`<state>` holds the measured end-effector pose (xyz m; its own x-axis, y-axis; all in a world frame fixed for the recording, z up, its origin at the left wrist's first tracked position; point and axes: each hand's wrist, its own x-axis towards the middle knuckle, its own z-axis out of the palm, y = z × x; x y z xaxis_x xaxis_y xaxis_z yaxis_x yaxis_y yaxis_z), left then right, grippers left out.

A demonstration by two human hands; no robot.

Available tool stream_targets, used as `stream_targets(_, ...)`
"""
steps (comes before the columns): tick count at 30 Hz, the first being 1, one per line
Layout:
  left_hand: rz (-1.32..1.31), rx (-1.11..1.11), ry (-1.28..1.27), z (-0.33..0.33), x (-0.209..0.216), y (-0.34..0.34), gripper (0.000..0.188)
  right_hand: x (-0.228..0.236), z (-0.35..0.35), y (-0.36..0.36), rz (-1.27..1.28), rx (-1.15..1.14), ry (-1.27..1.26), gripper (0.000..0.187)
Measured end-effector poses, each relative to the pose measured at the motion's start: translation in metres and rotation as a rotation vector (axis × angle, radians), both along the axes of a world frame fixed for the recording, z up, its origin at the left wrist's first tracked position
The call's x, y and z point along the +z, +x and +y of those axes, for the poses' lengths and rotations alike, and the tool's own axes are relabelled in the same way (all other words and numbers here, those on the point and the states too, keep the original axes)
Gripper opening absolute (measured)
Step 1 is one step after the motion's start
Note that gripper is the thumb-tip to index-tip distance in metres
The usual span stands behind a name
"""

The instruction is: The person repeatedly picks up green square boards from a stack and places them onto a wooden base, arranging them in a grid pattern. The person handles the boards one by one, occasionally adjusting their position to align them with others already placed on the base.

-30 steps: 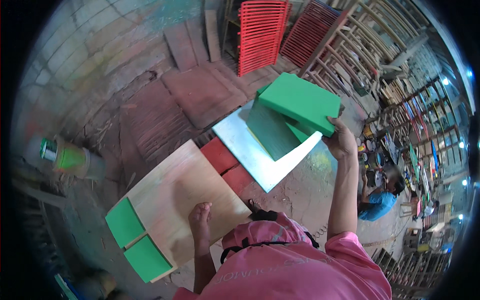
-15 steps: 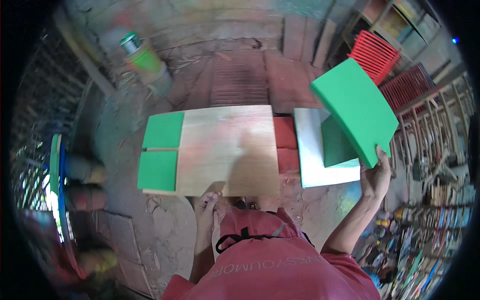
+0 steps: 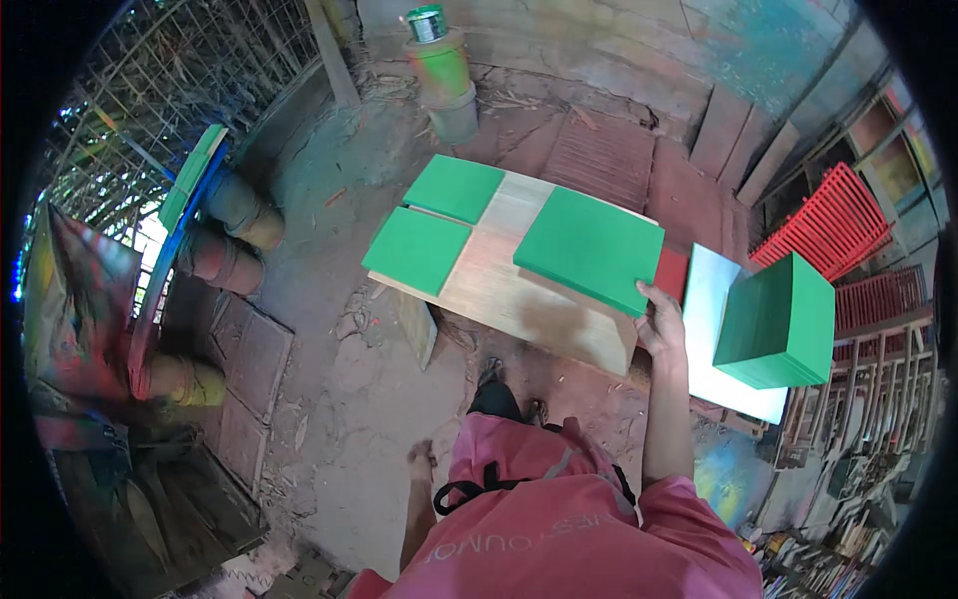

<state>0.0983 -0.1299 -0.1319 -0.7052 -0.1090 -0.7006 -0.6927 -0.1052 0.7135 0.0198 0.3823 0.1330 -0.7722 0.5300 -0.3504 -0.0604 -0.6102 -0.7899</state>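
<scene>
My right hand (image 3: 661,317) is closed on the near right corner of a green rectangular panel (image 3: 589,250), thumb on top. The panel lies nearly flat over the middle and right of a pale wooden board (image 3: 504,285); a shadow shows below its near edge, and I cannot tell whether it touches. Two smaller green panels (image 3: 454,188) sit side by side on the board's left end, with a narrow gap between them. My left hand (image 3: 421,459) hangs low beside my hip, away from the board, its fingers too blurred to read.
Right of the board, a thick green stack (image 3: 773,324) stands on a silvery sheet (image 3: 704,290). Red slatted racks (image 3: 823,225) lean beyond it. A can (image 3: 426,22) tops a green-stained bucket (image 3: 439,75) at the back. At left, a blue-edged plank (image 3: 180,240) rests by round pots.
My right hand has brought the green panel left and down from above the silvery sheet to the wooden board. My left hand has left the board's near edge. The view has turned left.
</scene>
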Motion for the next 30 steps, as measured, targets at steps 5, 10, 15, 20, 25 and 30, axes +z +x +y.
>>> stream_targets(5, -0.369, 0.102, -0.056, -0.092, -0.087, 0.083, 0.023, -0.046, 0.003, -0.081, 0.023, 0.105, 0.102, 0.010)
stream_targets(10, -0.429, 0.049, -0.002, -0.120, -0.087, 0.052, 0.025, -0.093, 0.022, -0.135, 0.017, 0.079, 0.156, 0.014)
stream_targets(15, -0.241, 0.108, 0.383, -0.155, -0.088, -0.007, 0.029, -0.139, 0.025, -0.178, -0.067, 0.109, 0.114, 0.007)
stream_targets(20, -0.140, 0.214, 0.291, -0.128, -0.013, -0.111, 0.028, -0.144, 0.028, -0.188, -0.069, 0.116, 0.123, 0.009)
stream_targets(25, -0.156, 0.151, 0.073, -0.124, 0.019, -0.137, 0.027, -0.150, 0.032, -0.197, -0.095, 0.164, 0.135, 0.011)
stream_targets(30, -0.126, 0.034, 0.320, -0.184, -0.080, -0.067, 0.033, -0.157, 0.033, -0.200, -0.093, 0.195, 0.131, 0.014)
